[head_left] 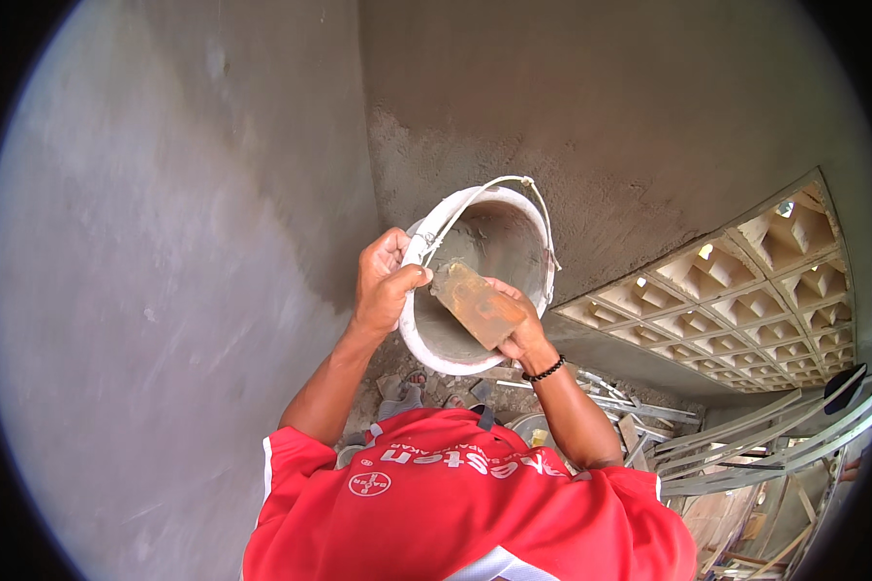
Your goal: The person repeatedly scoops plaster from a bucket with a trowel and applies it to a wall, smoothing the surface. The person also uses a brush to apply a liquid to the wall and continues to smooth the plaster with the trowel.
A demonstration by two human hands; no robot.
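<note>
Gripping bucket rim (446, 364), left hand (386, 281)

Soft, diffuse light leaves the left wall (136, 320) pale and hazy, while the far wall (591, 97) dims to brown. Small bright spots glare through the vent blocks (736, 295). Mild shadow fills the bucket (509, 242). Fisheye distortion bends the long strips (794, 455); black borders the round view.
</note>
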